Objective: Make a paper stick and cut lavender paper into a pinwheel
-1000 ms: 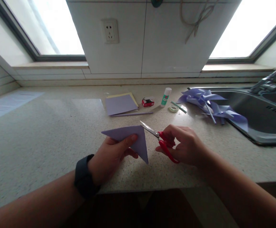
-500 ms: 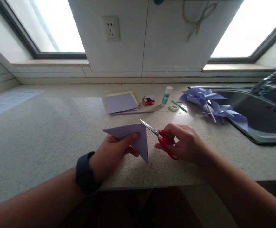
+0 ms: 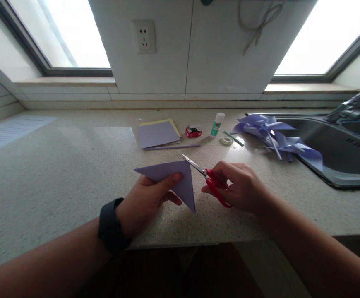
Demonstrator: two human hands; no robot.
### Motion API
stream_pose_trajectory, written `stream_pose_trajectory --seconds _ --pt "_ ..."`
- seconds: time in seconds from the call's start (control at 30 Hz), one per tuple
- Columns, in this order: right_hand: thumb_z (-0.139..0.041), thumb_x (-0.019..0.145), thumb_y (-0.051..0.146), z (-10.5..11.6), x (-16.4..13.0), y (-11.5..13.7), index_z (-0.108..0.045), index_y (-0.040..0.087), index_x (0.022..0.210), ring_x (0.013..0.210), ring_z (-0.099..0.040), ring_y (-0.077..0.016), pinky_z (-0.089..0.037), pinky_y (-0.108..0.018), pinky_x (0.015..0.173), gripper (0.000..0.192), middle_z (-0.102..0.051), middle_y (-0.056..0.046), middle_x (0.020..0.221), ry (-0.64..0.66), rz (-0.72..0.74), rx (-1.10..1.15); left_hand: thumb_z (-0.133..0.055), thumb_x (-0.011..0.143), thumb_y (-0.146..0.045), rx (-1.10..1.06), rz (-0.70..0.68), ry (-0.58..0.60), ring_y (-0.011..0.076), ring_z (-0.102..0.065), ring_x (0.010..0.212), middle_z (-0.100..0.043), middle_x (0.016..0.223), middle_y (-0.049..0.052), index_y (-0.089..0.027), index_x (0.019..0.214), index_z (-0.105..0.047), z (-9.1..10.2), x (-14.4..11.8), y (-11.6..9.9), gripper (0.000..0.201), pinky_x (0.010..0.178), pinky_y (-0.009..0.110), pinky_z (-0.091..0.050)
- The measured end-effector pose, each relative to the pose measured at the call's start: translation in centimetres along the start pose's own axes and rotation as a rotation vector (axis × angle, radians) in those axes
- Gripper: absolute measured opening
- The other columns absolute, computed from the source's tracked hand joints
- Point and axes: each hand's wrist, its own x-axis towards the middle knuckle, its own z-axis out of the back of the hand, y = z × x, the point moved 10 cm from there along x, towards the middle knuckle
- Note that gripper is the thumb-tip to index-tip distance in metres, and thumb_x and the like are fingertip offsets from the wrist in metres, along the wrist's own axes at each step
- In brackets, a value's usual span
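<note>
My left hand (image 3: 150,196) grips a folded triangle of purple paper (image 3: 184,182), thumb on top and fingers beneath. One corner of the triangle points left, another down toward the counter's front edge. In my right hand (image 3: 240,186) is a pair of scissors (image 3: 212,182) with red handles, fingers in the loops. The scissor blades lie across the paper's upper right corner, their tips reaching just past it. Whether the blades have cut into the paper cannot be made out.
Purple and yellow sheets (image 3: 158,134) lie behind, with a thin purple stick (image 3: 180,146), a small red box (image 3: 193,131), a glue stick (image 3: 217,125), a tape roll (image 3: 226,140) and a green stick (image 3: 234,138). Purple pinwheels (image 3: 294,145) rest beside the sink (image 3: 338,182). A printed sheet (image 3: 9,132) lies far left.
The paper's lower corner has shifted slightly to the right. The scissors stay at the upper right corner, with hardly any movement.
</note>
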Motion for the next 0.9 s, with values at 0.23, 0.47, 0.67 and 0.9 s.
stream_pose_trajectory --seconds 0.23,0.47,0.67,0.9 --pt "-0.07 0.089 0.051 0.1 0.0 0.1 -0.051 0.022 0.075 0.046 -0.046 -0.0093 -0.035 -0.024 0.046 0.038 -0.056 0.004 0.056 -0.007 0.022 0.0 -0.084 0.078 -0.03 -0.022 0.007 0.0 0.0186 -0.07 0.08 -0.075 0.103 0.007 -0.018 0.101 -0.074 -0.1 0.0 0.0 0.028 0.053 0.022 -0.056" --pt "-0.066 0.091 0.054 -0.1 0.0 -0.4 -0.051 0.022 0.072 0.045 -0.042 -0.0091 -0.033 -0.025 0.047 0.04 -0.053 0.004 0.053 0.008 -0.032 -0.016 -0.084 0.078 -0.03 -0.025 0.0 -0.006 0.0187 -0.07 0.078 -0.076 0.1 0.007 -0.017 0.096 -0.074 -0.1 0.1 0.0 0.025 0.053 0.023 -0.056" --pt "-0.067 0.09 0.055 0.0 -0.4 -2.3 -0.053 0.022 0.076 0.045 -0.045 -0.0093 -0.036 -0.025 0.048 0.039 -0.058 0.003 0.055 0.0 -0.135 0.011 -0.083 0.079 -0.03 -0.033 0.002 0.002 0.0187 -0.07 0.077 -0.076 0.1 0.006 -0.018 0.1 -0.073 -0.2 0.0 -0.1 0.027 0.054 0.024 -0.057" --pt "-0.07 0.084 0.059 -0.1 -0.9 -6.2 -0.056 0.022 0.078 0.05 -0.046 -0.0123 -0.036 -0.028 0.05 0.04 -0.06 0.0 0.062 -0.009 -0.297 -0.109 -0.081 0.081 -0.033 -0.008 0.01 0.005 0.0129 -0.063 0.061 -0.072 0.083 0.004 -0.015 0.094 -0.072 -0.4 -0.1 -0.1 0.024 0.046 0.02 -0.051"
